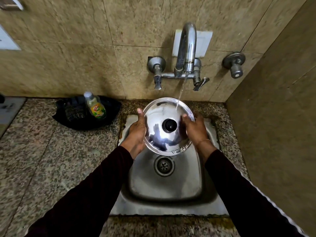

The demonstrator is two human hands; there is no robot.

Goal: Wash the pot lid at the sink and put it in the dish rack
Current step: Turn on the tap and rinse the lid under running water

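- Pot lid (164, 137) over the sink (164, 183): left hand (136, 132) grips its rim, right hand (194, 129) fingers (185, 119) lie flat on it.
- Tap (187, 48) water lands just beyond the right fingers.
- Soap bottle (95, 106) on the tabletop (51, 159), well left of the left fingers.

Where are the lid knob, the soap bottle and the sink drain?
lid knob (169, 125), head view, top of knob
soap bottle (96, 108), head view, its label
sink drain (164, 166), head view, strainer centre
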